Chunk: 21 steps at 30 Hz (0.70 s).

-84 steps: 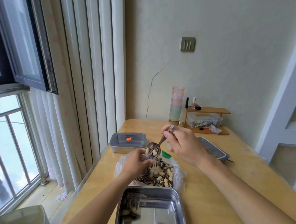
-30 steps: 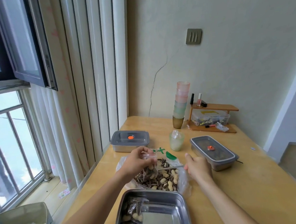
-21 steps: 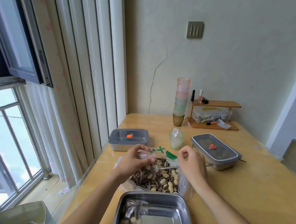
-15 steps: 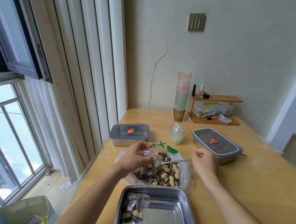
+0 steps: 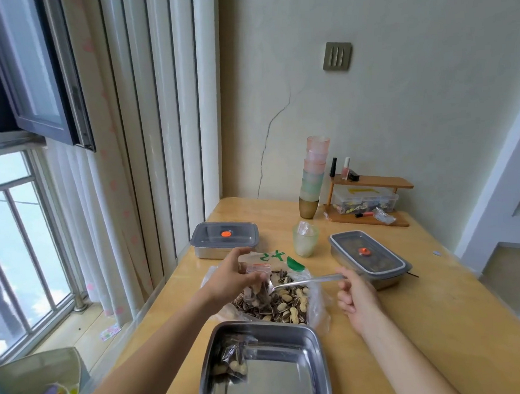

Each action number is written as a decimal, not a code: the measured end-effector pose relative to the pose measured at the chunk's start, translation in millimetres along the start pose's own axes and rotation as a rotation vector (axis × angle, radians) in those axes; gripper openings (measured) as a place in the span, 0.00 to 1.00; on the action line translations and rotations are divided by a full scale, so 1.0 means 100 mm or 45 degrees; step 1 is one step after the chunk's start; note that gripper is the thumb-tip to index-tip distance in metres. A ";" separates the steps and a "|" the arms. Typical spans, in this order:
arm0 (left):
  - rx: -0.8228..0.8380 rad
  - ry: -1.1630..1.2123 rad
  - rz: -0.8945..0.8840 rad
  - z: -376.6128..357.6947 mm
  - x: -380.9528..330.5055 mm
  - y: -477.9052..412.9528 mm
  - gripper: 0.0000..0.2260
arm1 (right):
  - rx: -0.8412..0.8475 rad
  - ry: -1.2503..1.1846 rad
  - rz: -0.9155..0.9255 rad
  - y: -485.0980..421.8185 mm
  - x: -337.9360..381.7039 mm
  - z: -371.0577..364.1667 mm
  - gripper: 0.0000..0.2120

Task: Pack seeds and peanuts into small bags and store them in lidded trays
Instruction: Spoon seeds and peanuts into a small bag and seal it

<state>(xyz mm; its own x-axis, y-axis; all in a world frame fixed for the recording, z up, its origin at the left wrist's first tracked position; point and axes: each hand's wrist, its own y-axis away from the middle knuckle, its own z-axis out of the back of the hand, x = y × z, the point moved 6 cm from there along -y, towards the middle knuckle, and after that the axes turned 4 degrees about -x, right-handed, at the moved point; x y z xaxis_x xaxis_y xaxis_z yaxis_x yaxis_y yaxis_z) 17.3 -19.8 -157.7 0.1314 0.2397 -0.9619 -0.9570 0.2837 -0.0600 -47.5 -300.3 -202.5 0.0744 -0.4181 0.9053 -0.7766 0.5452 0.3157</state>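
Observation:
My left hand (image 5: 231,277) pinches a small clear zip bag (image 5: 259,285) part filled with seeds, held above a big open plastic bag of sunflower seeds and peanuts (image 5: 285,305). My right hand (image 5: 354,297) grips the handle of a metal spoon (image 5: 303,282), whose bowl points left at the small bag. An open steel tray (image 5: 304,340) stands nearest me with one filled small bag (image 5: 233,361) in its left corner. Two steel trays with grey lids sit farther back, one at the left (image 5: 224,238) and one at the right (image 5: 367,258).
A pale green cup (image 5: 305,239) with small bags in it stands behind the seed bag. A stack of coloured cups (image 5: 314,178) and a small wooden shelf (image 5: 371,202) with a clear box are at the wall. The table's left edge runs along curtains and a window.
My right hand took up the spoon from the seed bag and drew back to the right. My left hand kept holding the small bag over the seeds.

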 end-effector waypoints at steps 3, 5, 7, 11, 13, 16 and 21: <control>0.005 0.022 0.000 0.07 -0.03 0.04 0.30 | -0.010 0.169 0.256 0.13 0.19 -0.11 0.06; -0.027 -0.013 -0.009 0.14 -0.03 0.04 0.29 | 0.008 0.352 0.506 0.26 0.36 -0.22 0.10; -0.055 -0.050 -0.017 0.19 -0.06 0.06 0.28 | -0.006 0.616 0.797 0.43 0.53 -0.33 0.12; -0.081 -0.152 -0.051 0.22 -0.14 0.12 0.27 | 0.053 0.912 1.334 0.80 0.80 -0.58 0.13; -0.083 -0.237 -0.061 0.23 -0.13 0.16 0.27 | 0.159 1.035 1.504 0.97 0.85 -0.72 0.13; -0.084 -0.303 -0.074 0.24 -0.08 0.18 0.29 | 0.317 1.150 1.649 1.16 0.85 -0.86 0.10; -0.130 -0.320 -0.066 0.24 -0.05 0.21 0.31 | 0.388 1.210 1.710 1.27 0.85 -1.00 0.09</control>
<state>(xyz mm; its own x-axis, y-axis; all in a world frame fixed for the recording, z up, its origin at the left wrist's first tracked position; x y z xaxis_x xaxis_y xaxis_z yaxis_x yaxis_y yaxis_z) 3.0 7.4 -147.5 0.2290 0.4537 -0.8612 -0.9667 0.2097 -0.1466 -76.9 -194.1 -56.6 -0.4606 0.8186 0.3431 -0.6753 -0.0723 -0.7340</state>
